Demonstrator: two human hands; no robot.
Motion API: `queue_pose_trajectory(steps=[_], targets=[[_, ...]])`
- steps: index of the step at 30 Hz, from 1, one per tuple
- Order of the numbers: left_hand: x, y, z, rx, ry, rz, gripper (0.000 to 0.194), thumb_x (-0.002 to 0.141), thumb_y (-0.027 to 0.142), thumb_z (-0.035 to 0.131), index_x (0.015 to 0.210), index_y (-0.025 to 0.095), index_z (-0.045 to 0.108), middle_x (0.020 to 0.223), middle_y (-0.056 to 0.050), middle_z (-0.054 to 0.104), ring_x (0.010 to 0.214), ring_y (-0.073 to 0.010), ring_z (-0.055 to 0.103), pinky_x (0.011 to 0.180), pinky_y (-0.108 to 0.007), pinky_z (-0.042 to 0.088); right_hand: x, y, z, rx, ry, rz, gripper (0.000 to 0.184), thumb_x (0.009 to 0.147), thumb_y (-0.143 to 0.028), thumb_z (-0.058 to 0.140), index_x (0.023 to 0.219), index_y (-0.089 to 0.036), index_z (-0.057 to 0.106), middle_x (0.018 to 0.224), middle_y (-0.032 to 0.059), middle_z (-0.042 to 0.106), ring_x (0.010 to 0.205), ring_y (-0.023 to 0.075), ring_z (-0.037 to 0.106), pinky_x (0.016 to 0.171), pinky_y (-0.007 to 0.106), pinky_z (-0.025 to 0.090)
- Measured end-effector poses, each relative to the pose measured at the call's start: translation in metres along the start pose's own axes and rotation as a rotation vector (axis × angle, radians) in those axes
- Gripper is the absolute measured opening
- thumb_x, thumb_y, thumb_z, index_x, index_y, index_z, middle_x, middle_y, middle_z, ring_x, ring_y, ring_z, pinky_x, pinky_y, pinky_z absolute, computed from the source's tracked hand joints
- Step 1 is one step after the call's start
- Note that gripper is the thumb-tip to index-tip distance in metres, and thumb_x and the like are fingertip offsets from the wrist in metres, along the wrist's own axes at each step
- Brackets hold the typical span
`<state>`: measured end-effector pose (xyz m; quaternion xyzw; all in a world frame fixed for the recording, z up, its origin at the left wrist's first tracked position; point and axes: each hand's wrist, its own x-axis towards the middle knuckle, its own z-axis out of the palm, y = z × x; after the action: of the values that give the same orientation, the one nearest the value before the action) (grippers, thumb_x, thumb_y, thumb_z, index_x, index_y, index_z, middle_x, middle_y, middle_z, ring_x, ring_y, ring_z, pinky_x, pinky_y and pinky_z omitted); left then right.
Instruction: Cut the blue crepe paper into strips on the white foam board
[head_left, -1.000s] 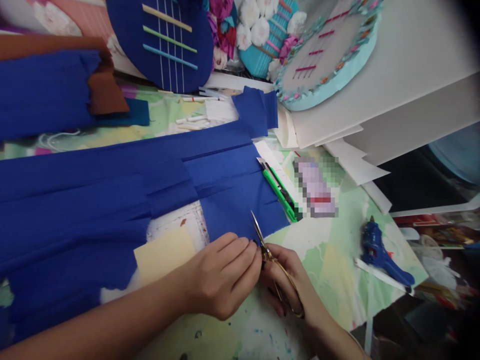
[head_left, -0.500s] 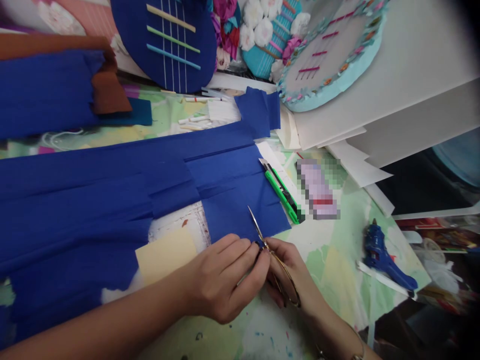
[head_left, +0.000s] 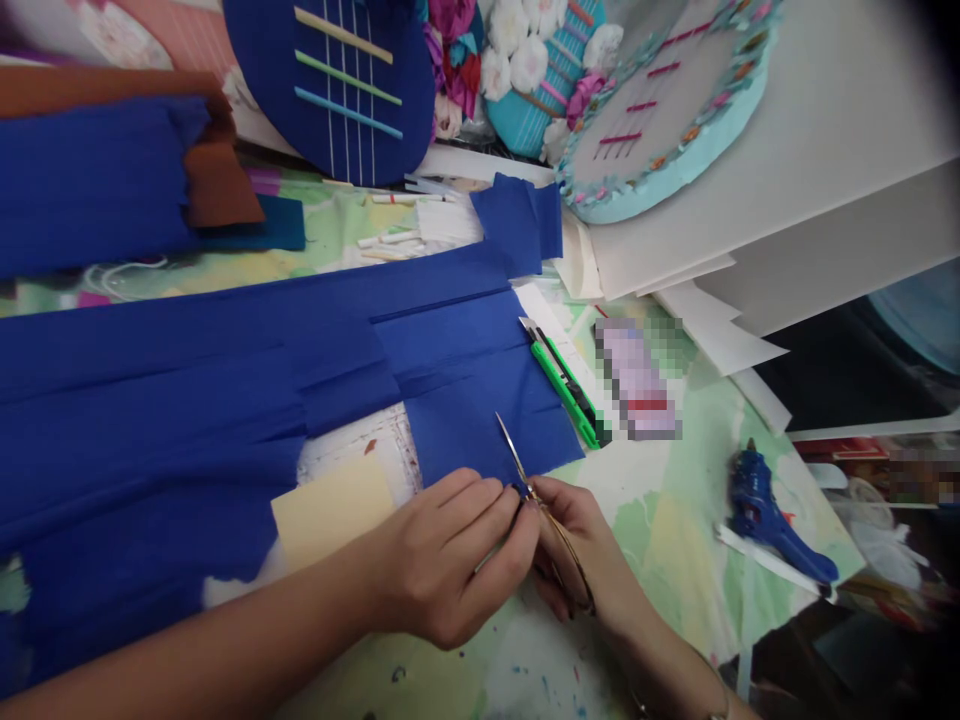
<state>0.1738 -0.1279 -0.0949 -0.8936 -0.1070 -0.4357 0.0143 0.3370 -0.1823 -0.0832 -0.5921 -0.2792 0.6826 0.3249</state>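
Long strips of blue crepe paper (head_left: 225,390) lie across the table in front of me. My left hand (head_left: 450,555) pinches the near edge of the blue paper with its fingers pressed together. My right hand (head_left: 581,565) grips gold-handled scissors (head_left: 536,505), fingers through the loops. The thin blades point up and away over the paper's near edge, just right of my left fingertips. A cream card (head_left: 330,510) lies under the paper beside my left hand.
A green utility knife (head_left: 566,385) lies right of the paper, and a blue glue gun (head_left: 772,520) sits near the table's right edge. Decorated craft guitars (head_left: 337,80) and white foam boards (head_left: 825,170) fill the back. More folded blue and brown paper (head_left: 112,170) lies at back left.
My hands and the scissors have edged slightly up and to the right along the paper's near edge. The blades look a little more closed than one second ago.
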Motion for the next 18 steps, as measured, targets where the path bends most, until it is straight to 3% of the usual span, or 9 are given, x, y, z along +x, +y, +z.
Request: queue_pose_trajectory(steps=[11,18], targets=[[0.0,-0.001,0.0,0.01,0.008,-0.003,0.031,0.093,0.011,0.036,0.101,0.001,0.064,0.09,-0.018,0.068,0.084,-0.0265,0.065,0.066,-0.039,0.055,-0.001,-0.007,0.002,0.004,-0.006,-0.034,0.026,0.077,-0.038,0.064,0.073,-0.019,0.047,0.044,-0.0122,0.035,0.027,0.0021,0.029,0.025,0.013,0.025],[0.0,-0.002,-0.001,-0.014,0.012,-0.015,0.024,0.09,0.009,0.046,0.102,-0.003,0.063,0.09,-0.019,0.068,0.084,-0.0277,0.065,0.066,-0.039,0.055,0.004,-0.011,0.001,0.044,0.004,-0.025,0.028,0.074,-0.037,0.066,0.068,-0.019,0.045,0.043,-0.012,0.036,0.026,0.0016,0.028,0.024,0.012,0.025]])
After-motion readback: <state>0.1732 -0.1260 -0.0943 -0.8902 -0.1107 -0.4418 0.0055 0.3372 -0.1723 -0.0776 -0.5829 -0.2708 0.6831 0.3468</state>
